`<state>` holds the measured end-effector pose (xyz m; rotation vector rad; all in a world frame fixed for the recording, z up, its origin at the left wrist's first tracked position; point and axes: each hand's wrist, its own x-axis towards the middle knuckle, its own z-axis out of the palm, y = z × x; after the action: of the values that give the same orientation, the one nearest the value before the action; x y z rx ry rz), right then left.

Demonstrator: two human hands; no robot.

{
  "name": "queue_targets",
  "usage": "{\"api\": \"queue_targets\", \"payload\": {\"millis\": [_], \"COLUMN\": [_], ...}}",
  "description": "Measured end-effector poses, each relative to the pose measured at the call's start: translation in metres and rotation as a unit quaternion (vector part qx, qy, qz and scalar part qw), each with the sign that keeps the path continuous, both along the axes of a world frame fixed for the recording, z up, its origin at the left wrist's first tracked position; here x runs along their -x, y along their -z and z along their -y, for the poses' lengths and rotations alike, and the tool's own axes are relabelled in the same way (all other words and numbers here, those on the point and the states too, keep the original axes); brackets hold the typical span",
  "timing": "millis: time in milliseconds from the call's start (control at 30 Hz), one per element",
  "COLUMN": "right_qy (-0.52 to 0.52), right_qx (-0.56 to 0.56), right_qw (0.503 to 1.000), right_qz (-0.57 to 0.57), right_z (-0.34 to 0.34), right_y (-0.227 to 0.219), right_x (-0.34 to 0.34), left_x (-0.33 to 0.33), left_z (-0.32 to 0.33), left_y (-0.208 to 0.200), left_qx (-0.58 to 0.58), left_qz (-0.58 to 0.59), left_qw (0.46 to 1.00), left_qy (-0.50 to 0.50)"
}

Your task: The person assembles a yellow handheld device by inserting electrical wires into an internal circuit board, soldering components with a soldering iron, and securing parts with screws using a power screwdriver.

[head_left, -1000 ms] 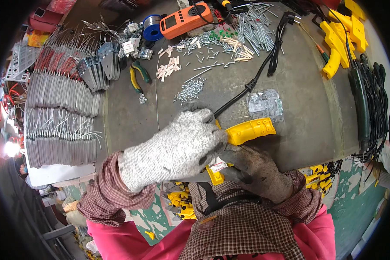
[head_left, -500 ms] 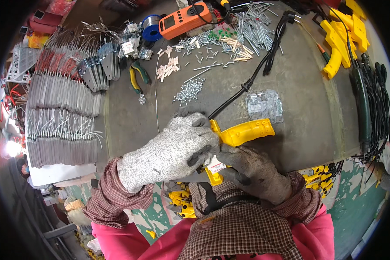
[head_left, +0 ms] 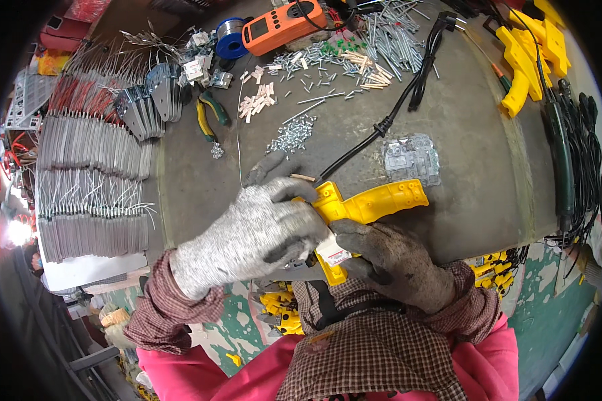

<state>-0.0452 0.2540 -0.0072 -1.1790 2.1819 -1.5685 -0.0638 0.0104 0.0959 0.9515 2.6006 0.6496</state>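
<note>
A yellow plastic handle half (head_left: 384, 202) is held at the table's near edge. My right hand (head_left: 401, 264), in a dark grey glove, is closed round its lower part. A white block-shaped part (head_left: 333, 252) sits in the housing by the right fingertips. My left hand (head_left: 247, 230), in a light grey glove, lies over the housing's left side, fingers apart, one stretched toward the pile of small screws (head_left: 293, 135). A black cord (head_left: 354, 155) reaches the housing's upper end. A small tan strip (head_left: 303, 177) shows there; whether the left fingers touch it is unclear.
Tan strips (head_left: 257, 103), long screws (head_left: 394, 43), pliers (head_left: 212, 120), a solder spool (head_left: 231, 40) and an orange meter (head_left: 284, 27) lie farther back. Stacked grey parts with wires (head_left: 90, 147) stand left. Yellow housings (head_left: 523, 70) and black cables (head_left: 582, 147) are right.
My left hand has shifted slightly left, and a finger has lifted away from the housing toward the screws. The housing's upper end and the tan strip now show. The right hand keeps its hold.
</note>
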Motion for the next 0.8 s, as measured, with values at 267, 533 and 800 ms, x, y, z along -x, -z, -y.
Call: {"api": "queue_targets", "payload": {"millis": [267,533,800], "right_qy": [-0.010,-0.016,-0.013], "right_qx": [-0.014,-0.011,-0.032], "right_qw": [1.000,0.999,0.999], "right_qz": [0.026,0.036,0.040], "right_z": [-0.001,0.001,0.000], "right_y": [-0.001,-0.005,-0.007], "right_x": [0.000,0.001,0.001], "left_x": [0.002,-0.003,-0.002], "left_z": [0.001,0.006,-0.009], "left_y": [-0.010,-0.006,-0.007], "left_qx": [0.121,0.077,0.047], "left_qz": [-0.067,0.005,-0.031], "left_qw": [0.988,0.997,0.997], "left_qy": [0.069,0.019,0.052]}}
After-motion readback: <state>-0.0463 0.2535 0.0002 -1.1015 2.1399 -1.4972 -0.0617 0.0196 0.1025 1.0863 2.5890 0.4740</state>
